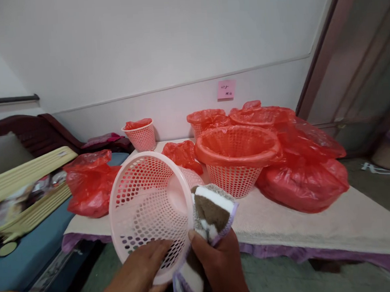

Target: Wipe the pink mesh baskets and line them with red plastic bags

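A pink perforated plastic wastebasket (pixel 182 169) lies tilted in front of me, its mouth turned toward me. My left hand (pixel 140 272) grips the lower left of its rim, fingers inside and thumb below. A striped cloth (pixel 216 209) in brown, white and grey with purple edging is bunched in my right hand (pixel 219 260). That hand presses the cloth against the right outer side of the basket, near the rim, and part of the cloth hangs below. The basket's inside shows nothing in it.
On the cloth-covered table (pixel 274 222) stand a basket lined with a red bag (pixel 238 147), a smaller lined basket (pixel 142 136) and several red bags, including a full bag (pixel 304 183) at right. A bed (pixel 38 246) holding a cream slatted item (pixel 26 171) is at left. A pink note (pixel 226 90) hangs on the wall.
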The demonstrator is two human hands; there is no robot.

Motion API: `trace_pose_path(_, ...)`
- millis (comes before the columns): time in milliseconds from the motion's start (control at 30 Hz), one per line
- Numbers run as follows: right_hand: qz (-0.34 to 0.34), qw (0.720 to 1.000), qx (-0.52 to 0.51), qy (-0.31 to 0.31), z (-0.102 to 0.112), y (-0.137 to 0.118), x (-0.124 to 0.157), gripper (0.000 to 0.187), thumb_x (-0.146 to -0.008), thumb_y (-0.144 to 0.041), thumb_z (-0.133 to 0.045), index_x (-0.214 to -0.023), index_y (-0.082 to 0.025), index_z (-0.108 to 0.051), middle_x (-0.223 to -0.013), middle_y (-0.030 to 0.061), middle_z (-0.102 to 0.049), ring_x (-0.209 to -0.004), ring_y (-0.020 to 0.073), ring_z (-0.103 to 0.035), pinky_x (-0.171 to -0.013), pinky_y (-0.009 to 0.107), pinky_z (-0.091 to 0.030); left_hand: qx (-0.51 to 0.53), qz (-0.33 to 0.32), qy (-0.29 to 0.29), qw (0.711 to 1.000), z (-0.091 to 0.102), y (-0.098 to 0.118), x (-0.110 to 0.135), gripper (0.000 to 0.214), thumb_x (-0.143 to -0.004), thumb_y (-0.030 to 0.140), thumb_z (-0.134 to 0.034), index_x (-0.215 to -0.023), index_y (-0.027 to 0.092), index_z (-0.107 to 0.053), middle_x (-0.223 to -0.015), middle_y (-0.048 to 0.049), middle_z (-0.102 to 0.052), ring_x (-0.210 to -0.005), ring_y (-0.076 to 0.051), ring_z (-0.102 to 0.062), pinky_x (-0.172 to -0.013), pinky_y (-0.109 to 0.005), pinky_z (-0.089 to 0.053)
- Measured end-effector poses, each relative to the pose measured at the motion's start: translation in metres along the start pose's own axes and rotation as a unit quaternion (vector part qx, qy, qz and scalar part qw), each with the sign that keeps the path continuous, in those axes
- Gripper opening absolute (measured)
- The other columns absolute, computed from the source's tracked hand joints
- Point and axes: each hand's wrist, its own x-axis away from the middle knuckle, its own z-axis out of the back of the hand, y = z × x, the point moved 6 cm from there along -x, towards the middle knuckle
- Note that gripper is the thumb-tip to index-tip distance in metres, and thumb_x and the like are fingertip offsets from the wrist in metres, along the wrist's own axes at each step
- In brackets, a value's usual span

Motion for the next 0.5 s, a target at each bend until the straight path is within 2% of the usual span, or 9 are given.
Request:
trace_pose_path(100,0.025,1.0,0.011,-0.004,0.0,-0.002,-0.001,0.036,-0.076,-0.025,-0.066,-0.112,-0.019,-0.064,-0.1,0.0051,-0.072,-0.089,0.02,-0.068,-0.083,0.033,-0.055,-0.096,-0.069,0.04,0.992,0.001,-0.008,0.005,0.041,-0.082,0.025,-0.061,-0.123,0.024,-0.058,-0.115,-0.0126,-0.07,-0.101,-0.028,-0.067,-0.086,-0.039,-0.055)
trace_pose_path(200,0.072,0.995,0.058,-0.022,-0.004,0.012,-0.002,0.043,-0.079,-0.024,-0.062,-0.122,-0.021,-0.061,-0.112,0.0074,-0.07,-0.101,0.0227,-0.066,-0.093,0.038,-0.051,-0.041,-0.071,0.086,0.993,0.016,-0.001,0.002,0.03,-0.089,0.024,-0.05,-0.117,0.025,-0.061,-0.102,-0.0081,-0.072,-0.093,-0.023,-0.068,-0.083,-0.032,-0.053)
trace_pose_path(267,0.13,0.981,0.141,-0.03,-0.003,0.027,-0.005,0.043,-0.077,-0.021,-0.061,-0.119,-0.021,-0.064,-0.112,0.008,-0.07,-0.106,0.0251,-0.064,-0.099,0.042,-0.046,0.018,-0.026,0.134,0.99,0.033,0.006,-0.001,0.024,-0.091,0.024,-0.046,-0.104,0.025,-0.066,-0.088,-0.0045,-0.072,-0.084,-0.02,-0.068,-0.077,-0.027,-0.053)
trace_pose_path(333,0.177,0.961,0.211,0.008,0.007,0.044,-0.012,0.044,-0.073,-0.021,-0.062,-0.117,-0.018,-0.066,-0.115,0.0097,-0.069,-0.111,0.0279,-0.061,-0.104,0.046,-0.04,0.071,0.042,0.192,0.978,0.051,0.01,-0.003,0.02,-0.09,0.028,-0.049,-0.087,0.024,-0.069,-0.075,-0.0021,-0.069,-0.077,-0.02,-0.068,-0.069,-0.025,-0.051)
trace_pose_path(400,0.145,0.96,0.22,0.098,0.029,0.063,-0.024,0.048,-0.072,-0.024,-0.061,-0.119,-0.014,-0.064,-0.118,0.0129,-0.067,-0.115,0.0297,-0.059,-0.106,0.048,-0.038,0.127,0.107,0.24,0.956,0.064,0.01,-0.003,0.02,-0.087,0.034,-0.056,-0.079,0.024,-0.07,-0.07,-0.0011,-0.068,-0.074,-0.02,-0.066,-0.065,-0.025,-0.05)
trace_pose_path(467,0.079,0.962,0.201,0.166,0.047,0.076,-0.033,0.051,-0.074,-0.027,-0.06,-0.122,-0.012,-0.061,-0.119,0.0143,-0.066,-0.116,0.0306,-0.058,-0.106,0.049,-0.037,0.192,0.154,0.276,0.929,0.07,0.007,-0.004,0.02,-0.083,0.04,-0.061,-0.085,0.024,-0.072,-0.073,-0.0007,-0.069,-0.072,-0.02,-0.065,-0.064,-0.025,-0.05)
trace_pose_path(500,0.054,0.964,0.189,0.18,0.051,0.079,-0.034,0.052,-0.074,-0.029,-0.06,-0.123,-0.012,-0.06,-0.119,0.0142,-0.066,-0.117,0.0306,-0.058,-0.106,0.048,-0.037,0.224,0.173,0.286,0.915,0.071,0.005,-0.005,0.022,-0.082,0.042,-0.063,-0.089,0.024,-0.073,-0.076,-0.0009,-0.07,-0.073,-0.019,-0.065,-0.066,-0.026,-0.051)
